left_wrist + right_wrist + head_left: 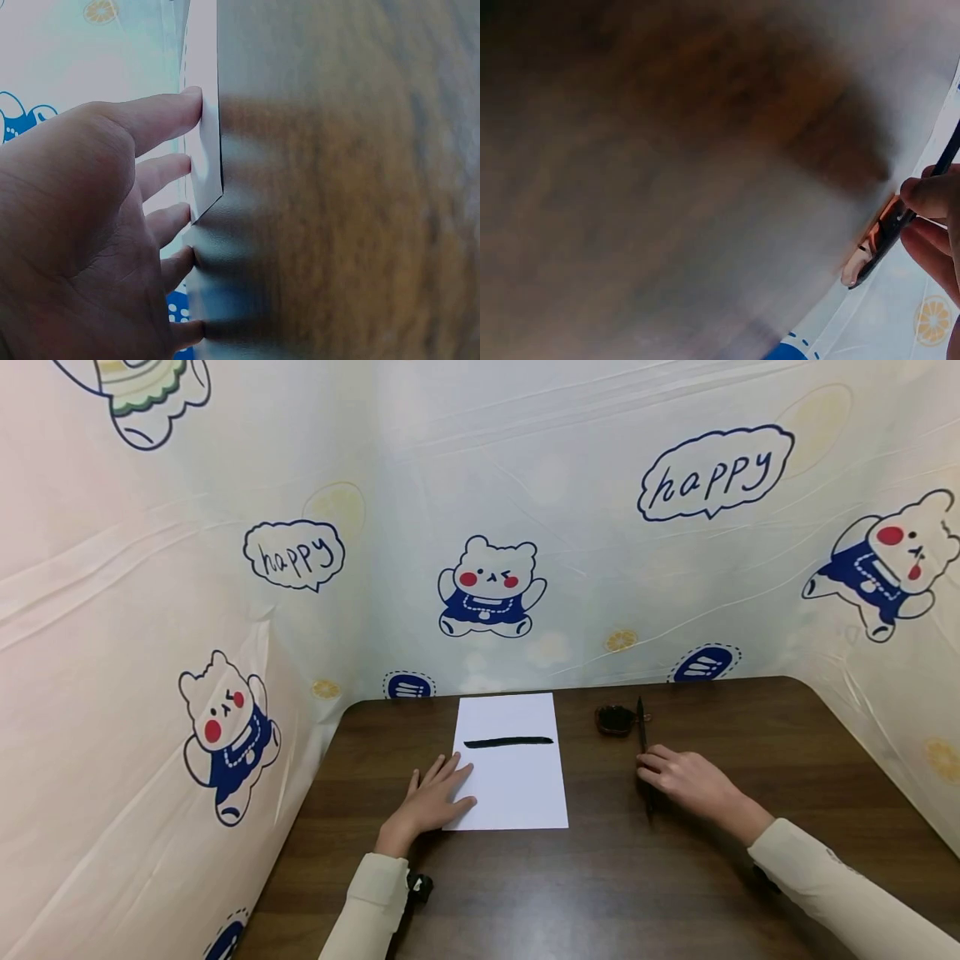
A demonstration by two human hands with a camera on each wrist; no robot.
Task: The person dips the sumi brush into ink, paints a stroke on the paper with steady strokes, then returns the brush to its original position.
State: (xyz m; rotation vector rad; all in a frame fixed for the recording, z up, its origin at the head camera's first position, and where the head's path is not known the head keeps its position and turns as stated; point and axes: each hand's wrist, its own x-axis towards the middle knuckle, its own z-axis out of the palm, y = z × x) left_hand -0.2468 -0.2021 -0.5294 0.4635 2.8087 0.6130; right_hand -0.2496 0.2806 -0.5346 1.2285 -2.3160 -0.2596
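Observation:
A sheet of white paper (pixel 517 789) lies on the table with one thick black stroke (pixel 508 742) across its upper half. My left hand (pixel 427 802) rests at the paper's left edge with its fingers spread. In the left wrist view the thumb and nearer fingers touch the paper (pixel 205 150), while the outer fingertips are on the wood. My right hand (pixel 686 781) pinches a dark, slender writing brush (pixel 641 718) between thumb and fingers. Its tip end points away from me, beside a small dish of black ink (pixel 615 720). In the right wrist view the brush (pixel 885 247) overlaps the dish.
The dark brown wooden table (pixel 600 893) has rounded far corners. A pale curtain (pixel 585 568) printed with cartoon bears surrounds it on three sides. The ink dish stands right of the paper, near the table's far edge.

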